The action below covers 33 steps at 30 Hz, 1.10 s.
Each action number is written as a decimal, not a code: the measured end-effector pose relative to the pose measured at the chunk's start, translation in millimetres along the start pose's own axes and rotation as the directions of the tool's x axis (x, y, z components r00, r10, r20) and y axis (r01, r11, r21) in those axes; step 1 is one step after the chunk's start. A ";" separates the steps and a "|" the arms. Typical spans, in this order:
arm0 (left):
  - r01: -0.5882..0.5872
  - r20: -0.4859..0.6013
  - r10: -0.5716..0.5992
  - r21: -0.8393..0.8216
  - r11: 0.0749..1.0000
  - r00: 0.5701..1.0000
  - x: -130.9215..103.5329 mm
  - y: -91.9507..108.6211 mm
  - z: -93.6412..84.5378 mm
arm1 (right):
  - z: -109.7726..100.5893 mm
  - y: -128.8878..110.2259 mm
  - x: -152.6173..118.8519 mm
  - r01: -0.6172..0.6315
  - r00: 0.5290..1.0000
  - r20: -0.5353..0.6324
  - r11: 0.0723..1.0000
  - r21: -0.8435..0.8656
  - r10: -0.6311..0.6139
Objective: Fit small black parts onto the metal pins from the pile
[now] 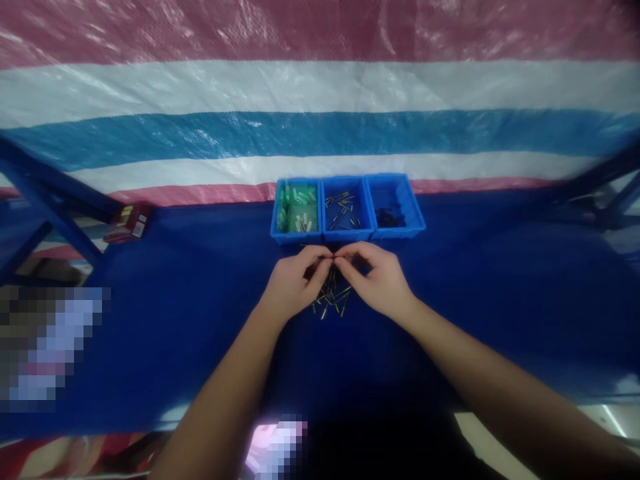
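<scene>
My left hand [296,281] and my right hand [373,275] meet fingertip to fingertip above the blue table. Both are closed in a pinch; whatever lies between the fingertips is too small and dark to name. Under and just in front of them, several thin metal pins [331,297] are scattered in a loose pile, partly hidden by the fingers. Right behind the hands stand three joined blue bins: the left bin [297,237] holds green bags and small pale pieces, the middle bin [349,236] holds metal pins, and the right bin [399,233] holds small black parts.
A dark red box [127,223] with a white label sits at the table's back left. Blue metal frame legs [60,207] rise at both sides. A striped plastic sheet [320,133] hangs behind the blue table [200,267].
</scene>
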<state>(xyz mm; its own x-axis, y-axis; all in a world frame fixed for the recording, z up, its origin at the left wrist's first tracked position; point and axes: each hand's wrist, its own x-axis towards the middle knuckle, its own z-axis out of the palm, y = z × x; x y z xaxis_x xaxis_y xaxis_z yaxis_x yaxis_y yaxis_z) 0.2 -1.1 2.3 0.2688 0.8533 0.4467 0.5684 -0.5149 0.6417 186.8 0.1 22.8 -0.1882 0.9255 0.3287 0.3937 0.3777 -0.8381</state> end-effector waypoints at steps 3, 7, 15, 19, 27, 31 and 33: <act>0.003 0.024 -0.004 0.036 0.999 1.000 0.4 -1.0 -0.7 | 0.1 -0.1 -0.1 0.005 1.000 -0.001 1.000 0.008 -0.005; 0.007 0.040 -0.009 0.064 0.998 0.999 0.5 -2.0 -1.6 | -1.1 -0.1 -0.6 0.021 1.000 0.008 1.000 0.010 -0.021; 0.003 0.020 -0.004 0.020 1.000 1.000 0.2 -1.0 -0.9 | -0.9 0.0 -0.4 0.019 1.000 0.008 1.000 0.007 -0.019; -0.015 0.032 0.012 0.089 0.996 0.999 1.0 -2.2 -1.7 | -0.6 -0.3 -0.4 0.034 0.999 0.021 0.999 0.000 -0.034; 0.012 0.006 -0.012 0.002 1.000 1.000 -0.5 -1.1 0.0 | -1.5 -1.6 -0.6 0.018 1.000 0.007 1.000 -0.017 -0.018; 0.017 0.023 -0.018 0.046 0.999 1.000 -0.2 -3.1 -0.3 | -1.1 -1.5 -0.5 0.021 1.000 0.006 1.000 -0.012 -0.021; 0.010 0.029 -0.012 0.063 0.998 0.999 0.1 -3.4 -0.8 | -0.9 -1.0 -0.3 0.022 1.000 0.008 1.000 -0.014 -0.022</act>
<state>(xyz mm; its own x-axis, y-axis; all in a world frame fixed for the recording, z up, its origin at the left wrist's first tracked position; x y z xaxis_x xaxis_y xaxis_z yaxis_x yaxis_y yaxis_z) -2.3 0.7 0.6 0.2845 0.8615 0.4205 0.6191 -0.5000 0.6055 187.2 -0.5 24.0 -0.2040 0.9168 0.3432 0.4021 0.3981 -0.8245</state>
